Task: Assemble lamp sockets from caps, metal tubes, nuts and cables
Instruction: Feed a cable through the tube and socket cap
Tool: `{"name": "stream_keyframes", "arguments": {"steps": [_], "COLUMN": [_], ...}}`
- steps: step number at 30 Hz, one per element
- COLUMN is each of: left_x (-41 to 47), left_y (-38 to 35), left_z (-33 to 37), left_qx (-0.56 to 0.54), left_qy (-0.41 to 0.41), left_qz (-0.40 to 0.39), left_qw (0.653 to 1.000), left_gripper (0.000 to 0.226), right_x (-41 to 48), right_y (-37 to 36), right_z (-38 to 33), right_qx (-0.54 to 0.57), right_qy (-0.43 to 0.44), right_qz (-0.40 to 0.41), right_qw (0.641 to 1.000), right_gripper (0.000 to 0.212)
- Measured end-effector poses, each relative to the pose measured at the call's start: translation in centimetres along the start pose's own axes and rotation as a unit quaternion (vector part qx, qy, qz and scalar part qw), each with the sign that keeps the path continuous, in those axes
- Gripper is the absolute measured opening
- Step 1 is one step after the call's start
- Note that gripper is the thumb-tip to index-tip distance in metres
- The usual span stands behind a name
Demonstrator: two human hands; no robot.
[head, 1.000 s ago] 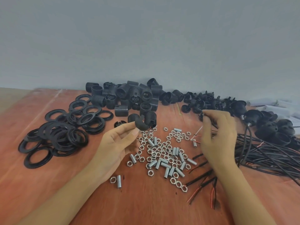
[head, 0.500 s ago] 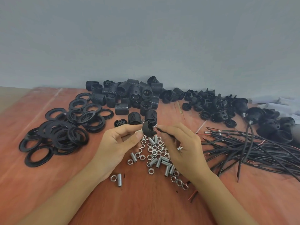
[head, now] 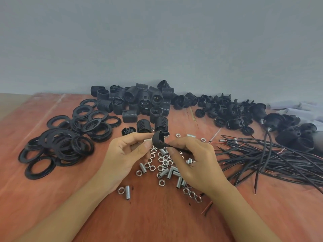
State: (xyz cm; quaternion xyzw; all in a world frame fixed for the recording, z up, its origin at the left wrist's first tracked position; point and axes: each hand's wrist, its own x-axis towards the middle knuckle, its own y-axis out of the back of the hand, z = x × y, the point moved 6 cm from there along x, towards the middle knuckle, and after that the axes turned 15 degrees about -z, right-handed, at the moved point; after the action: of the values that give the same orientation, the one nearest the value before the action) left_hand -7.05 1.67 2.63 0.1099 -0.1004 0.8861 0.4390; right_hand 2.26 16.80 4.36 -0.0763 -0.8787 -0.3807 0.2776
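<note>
My left hand (head: 128, 155) pinches a black domed cap (head: 158, 141) above the table, with a short metal tube showing at its left side. My right hand (head: 194, 163) grips a thin black cable (head: 176, 148) whose tip meets the cap's underside. Under both hands lies a scatter of silver nuts and threaded metal tubes (head: 166, 169). One nut and one tube (head: 127, 192) lie apart near my left wrist. A bundle of black cables (head: 272, 159) with red and bare ends spreads to the right.
Black flat rings (head: 66, 137) are piled at the left of the reddish wooden table (head: 157, 215). Threaded black socket bodies (head: 138, 102) are heaped at the back by the grey wall. More black caps (head: 227, 110) and larger domed pieces (head: 293, 130) sit at the back right.
My right hand came from the cable bundle at the right to the centre, bringing one cable to the cap. The left hand stayed in place holding the cap.
</note>
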Motion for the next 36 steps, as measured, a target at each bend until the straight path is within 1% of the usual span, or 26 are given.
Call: {"name": "stream_keyframes", "arguments": {"steps": [3,10,16,22,26,31,34,36], "left_x": [0.0,0.1,0.1,0.0,0.0,0.0,0.0,0.0], "left_y": [0.2,0.4,0.3,0.4,0.5,-0.1,-0.1,0.0], "left_z": [0.0,1.1,1.1,0.4,0.3,0.5,0.8,0.9], "left_qx": [0.006,0.130,0.133,0.171,0.155,0.098,0.069,0.050], "left_qy": [0.000,-0.014,-0.011,0.009,0.013,0.004,-0.005,-0.010], "left_qz": [-0.002,-0.031,-0.035,-0.069,-0.071,-0.082,-0.078,-0.066], "left_qw": [1.000,0.991,0.990,0.983,0.985,0.992,0.995,0.996], "left_gripper": [0.025,0.022,0.021,0.014,0.016,0.021,0.023,0.023], "right_x": [0.0,0.1,0.0,0.1,0.1,0.1,0.3,0.4], "right_y": [0.0,0.0,0.1,0.3,0.4,0.1,0.4,0.8], "right_z": [-0.1,-0.2,-0.7,-0.7,-0.6,-0.8,-1.1,-0.8], "right_qx": [-0.015,-0.032,-0.029,-0.074,-0.091,-0.009,0.003,-0.019], "right_qy": [0.003,0.008,0.022,0.044,0.029,0.031,0.020,-0.010], "right_qz": [0.004,-0.005,-0.012,-0.061,-0.052,-0.069,-0.063,-0.053], "right_qw": [1.000,0.999,0.999,0.994,0.994,0.997,0.998,0.998], "right_gripper": [0.014,0.015,0.016,0.011,0.009,0.015,0.021,0.012]}}
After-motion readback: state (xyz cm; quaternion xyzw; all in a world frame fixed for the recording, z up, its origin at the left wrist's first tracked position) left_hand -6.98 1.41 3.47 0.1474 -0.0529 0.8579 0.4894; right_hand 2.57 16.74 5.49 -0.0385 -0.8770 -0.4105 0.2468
